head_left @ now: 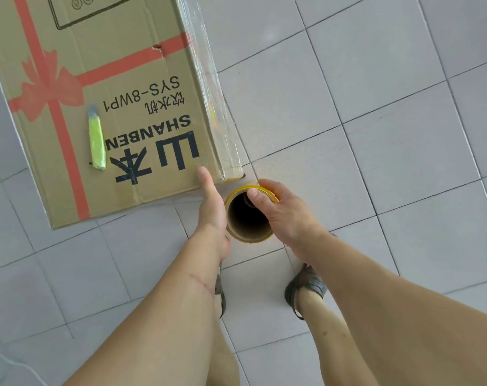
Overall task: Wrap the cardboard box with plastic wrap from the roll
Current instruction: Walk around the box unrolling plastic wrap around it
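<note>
A tall cardboard box [120, 107] with a red ribbon print and black lettering stands on the tiled floor at the left. Clear plastic wrap [217, 107] is stretched along its right side face. The wrap roll [248, 215], a brown tube with a yellow rim, stands upright at the box's near right corner, seen from above. My left hand [211, 207] lies against the roll's left side, its thumb on the box's top edge. My right hand [281, 213] grips the roll from the right, thumb hooked inside the tube.
A yellow-green utility knife [97, 137] lies on top of the box. My two sandalled feet [306, 288] stand on the grey floor tiles [376, 107] just below the roll. A thin white cord [3, 355] runs across the bottom left corner.
</note>
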Tool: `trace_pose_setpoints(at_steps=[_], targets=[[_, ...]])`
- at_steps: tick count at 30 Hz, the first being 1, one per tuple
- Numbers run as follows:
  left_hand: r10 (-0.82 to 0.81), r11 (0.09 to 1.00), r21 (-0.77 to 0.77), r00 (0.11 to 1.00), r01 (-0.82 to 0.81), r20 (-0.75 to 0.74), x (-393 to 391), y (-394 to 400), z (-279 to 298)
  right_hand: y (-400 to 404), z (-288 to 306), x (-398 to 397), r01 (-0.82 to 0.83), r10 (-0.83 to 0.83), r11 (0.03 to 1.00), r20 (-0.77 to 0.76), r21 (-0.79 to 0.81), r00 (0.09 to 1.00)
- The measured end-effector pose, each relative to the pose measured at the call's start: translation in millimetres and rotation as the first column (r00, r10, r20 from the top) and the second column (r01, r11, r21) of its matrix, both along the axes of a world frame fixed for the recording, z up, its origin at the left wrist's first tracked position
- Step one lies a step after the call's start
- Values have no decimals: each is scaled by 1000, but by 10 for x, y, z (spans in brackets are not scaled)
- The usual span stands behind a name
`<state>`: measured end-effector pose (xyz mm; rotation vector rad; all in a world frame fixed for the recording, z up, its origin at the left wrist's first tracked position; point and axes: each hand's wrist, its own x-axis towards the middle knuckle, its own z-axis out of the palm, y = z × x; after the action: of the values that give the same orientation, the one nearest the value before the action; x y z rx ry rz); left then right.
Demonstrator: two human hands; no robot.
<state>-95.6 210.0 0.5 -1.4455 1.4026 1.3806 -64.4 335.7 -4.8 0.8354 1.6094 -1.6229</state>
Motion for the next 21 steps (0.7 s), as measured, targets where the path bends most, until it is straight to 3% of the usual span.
trace_pose_setpoints(at_steps=[2, 8, 14, 21], targets=[[37, 999, -13, 999, -38, -29, -6, 52, -6, 41, -4, -20, -25, 25, 1000, 7, -17, 1000], [219, 958, 188, 976, -216, 7, 9, 144, -12, 225, 54, -177, -74, 74, 997, -7, 5, 997], [383, 924, 40, 920, -381, -85, -142, 409, 11, 335, 111, -560, -245, 246, 969, -19, 37, 969], [455, 883, 152, 889, -444, -45, -327, 584, 28, 460, 126, -907, -324, 324, 939, 23, 115, 946]])
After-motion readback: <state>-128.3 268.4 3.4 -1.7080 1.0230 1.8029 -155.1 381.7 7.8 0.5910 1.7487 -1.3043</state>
